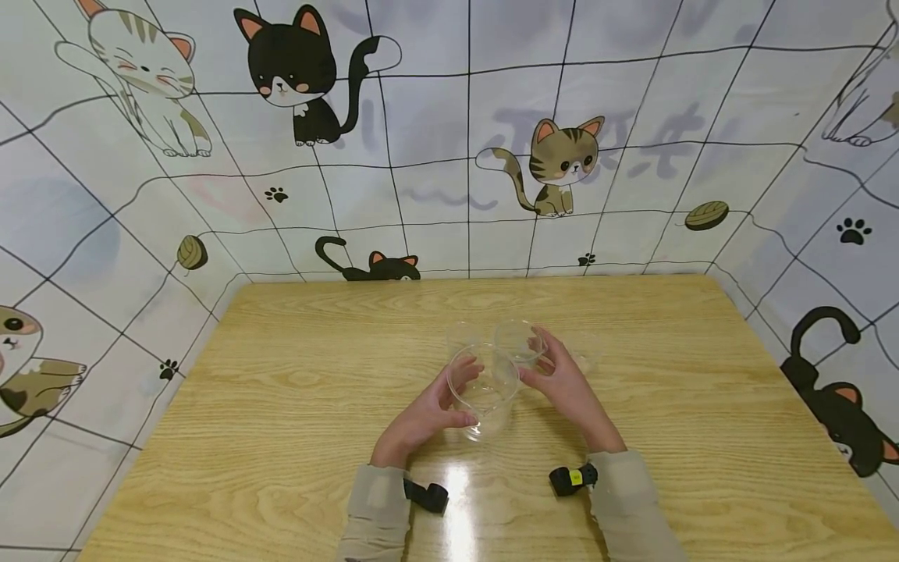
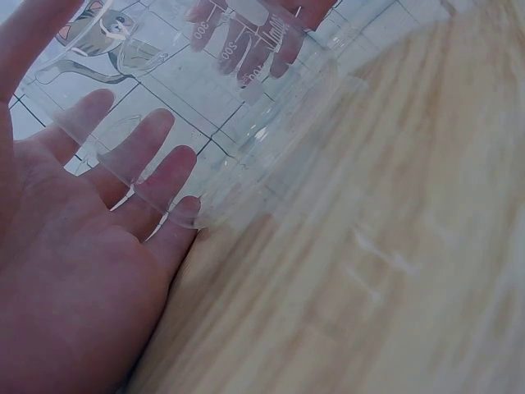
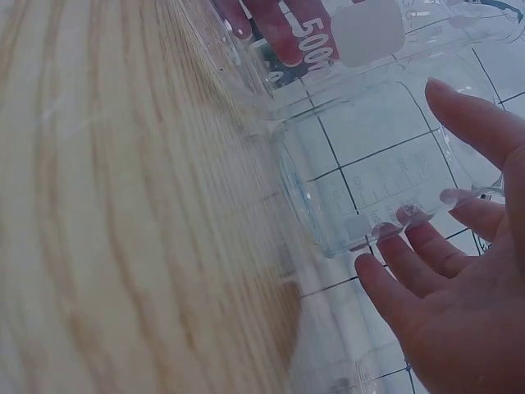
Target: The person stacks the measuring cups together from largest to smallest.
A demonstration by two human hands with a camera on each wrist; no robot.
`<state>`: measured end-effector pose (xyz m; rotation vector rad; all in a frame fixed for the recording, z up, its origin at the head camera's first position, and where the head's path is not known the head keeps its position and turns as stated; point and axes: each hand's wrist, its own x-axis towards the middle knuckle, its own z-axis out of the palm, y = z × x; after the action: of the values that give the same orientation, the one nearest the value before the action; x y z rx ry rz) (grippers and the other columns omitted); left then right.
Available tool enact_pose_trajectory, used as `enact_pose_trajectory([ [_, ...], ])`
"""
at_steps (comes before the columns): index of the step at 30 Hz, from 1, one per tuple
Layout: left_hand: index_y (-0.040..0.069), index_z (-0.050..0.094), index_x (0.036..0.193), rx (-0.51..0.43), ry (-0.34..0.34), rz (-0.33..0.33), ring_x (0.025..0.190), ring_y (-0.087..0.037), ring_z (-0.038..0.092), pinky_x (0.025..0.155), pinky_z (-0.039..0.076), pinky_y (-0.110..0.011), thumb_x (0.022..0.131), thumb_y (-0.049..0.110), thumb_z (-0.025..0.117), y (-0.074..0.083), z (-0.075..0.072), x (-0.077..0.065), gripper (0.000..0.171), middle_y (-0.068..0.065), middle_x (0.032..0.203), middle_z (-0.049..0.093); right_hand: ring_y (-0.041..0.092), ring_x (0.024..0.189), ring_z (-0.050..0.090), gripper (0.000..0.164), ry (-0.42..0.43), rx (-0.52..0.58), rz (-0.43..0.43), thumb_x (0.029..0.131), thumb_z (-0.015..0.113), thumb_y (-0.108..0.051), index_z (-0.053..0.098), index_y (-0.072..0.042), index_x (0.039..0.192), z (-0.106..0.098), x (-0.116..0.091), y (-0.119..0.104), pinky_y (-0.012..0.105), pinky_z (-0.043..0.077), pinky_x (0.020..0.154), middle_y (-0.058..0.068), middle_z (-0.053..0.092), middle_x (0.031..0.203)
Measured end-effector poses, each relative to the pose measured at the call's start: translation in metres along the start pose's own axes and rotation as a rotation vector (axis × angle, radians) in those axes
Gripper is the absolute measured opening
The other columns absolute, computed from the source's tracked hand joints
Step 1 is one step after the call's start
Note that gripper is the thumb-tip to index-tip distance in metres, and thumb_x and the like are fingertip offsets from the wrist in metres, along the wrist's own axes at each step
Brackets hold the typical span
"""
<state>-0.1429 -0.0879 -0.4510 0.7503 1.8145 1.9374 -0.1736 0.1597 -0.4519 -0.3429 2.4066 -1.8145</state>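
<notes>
A clear glass beaker (image 1: pixel 495 398) marked 500 ml stands on the table in front of me. My left hand (image 1: pixel 424 414) holds it from the left, the thumb on its near side and the fingers round its far side. Just behind, a smaller clear beaker (image 1: pixel 514 334) overlaps it in the head view. My right hand (image 1: pixel 567 389) grips this one from the right, thumb toward me. In the right wrist view the fingers (image 3: pixel 418 258) lie along the smaller beaker's wall, with the larger beaker (image 3: pixel 369 37) beyond it.
Another clear beaker (image 1: pixel 460 334) stands behind, to the left of the smaller one. Faint clear glass (image 1: pixel 584 348) shows right of my right hand. The wooden table (image 1: pixel 295 390) meets a tiled, cat-printed backdrop (image 1: pixel 435 187) at the back and sides.
</notes>
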Motion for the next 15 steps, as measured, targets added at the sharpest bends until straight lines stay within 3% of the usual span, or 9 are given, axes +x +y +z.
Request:
enact_pose_trajectory([
  [4, 0.010, 0.016, 0.142, -0.003, -0.003, -0.002, 0.132, -0.031, 0.016, 0.103, 0.010, -0.052, 0.078, 0.010, 0.069, -0.0001, -0.0003, 0.0000, 0.083, -0.017, 0.142, 0.024, 0.027, 0.127, 0.029, 0.076, 0.001, -0.001, -0.028, 0.079, 0.068, -0.030, 0.025, -0.017, 0.140, 0.0009, 0.0009, -0.0002, 0.044, 0.027, 0.101, 0.013, 0.028, 0.137],
  [15, 0.010, 0.015, 0.142, 0.008, -0.010, -0.005, 0.132, -0.031, 0.014, 0.103, 0.010, -0.053, 0.078, 0.013, 0.069, 0.0007, 0.0000, -0.0006, 0.083, -0.017, 0.143, 0.023, 0.027, 0.129, 0.027, 0.076, -0.057, 0.036, -0.066, 0.080, 0.067, -0.023, 0.021, -0.014, 0.140, -0.0014, 0.0016, 0.0055, 0.046, 0.021, 0.103, 0.016, 0.032, 0.139],
])
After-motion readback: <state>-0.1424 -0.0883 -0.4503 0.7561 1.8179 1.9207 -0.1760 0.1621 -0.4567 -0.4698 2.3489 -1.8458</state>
